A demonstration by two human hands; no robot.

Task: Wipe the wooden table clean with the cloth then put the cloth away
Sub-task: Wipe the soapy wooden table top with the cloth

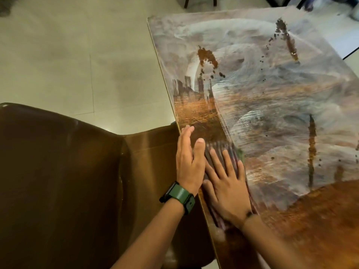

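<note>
The right hand [226, 183] lies flat with fingers spread wide, pressing the cloth [236, 152] down on the table [310, 220] near its left edge. It grips nothing. The cloth is blurred and mostly hidden under the palm. The left hand [189, 162] is open too, held on edge beside it at the table's edge, with a green watch [179, 197] on the wrist. A brown chair [68, 171] stands just left. Farther off, white smears [272, 94] and dark crumbs [207, 57] cover the wood.

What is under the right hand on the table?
The right hand lies flat on a dark, blurred cloth on the wooden table. Only its edges show past the fingers; the rest is covered.
</note>
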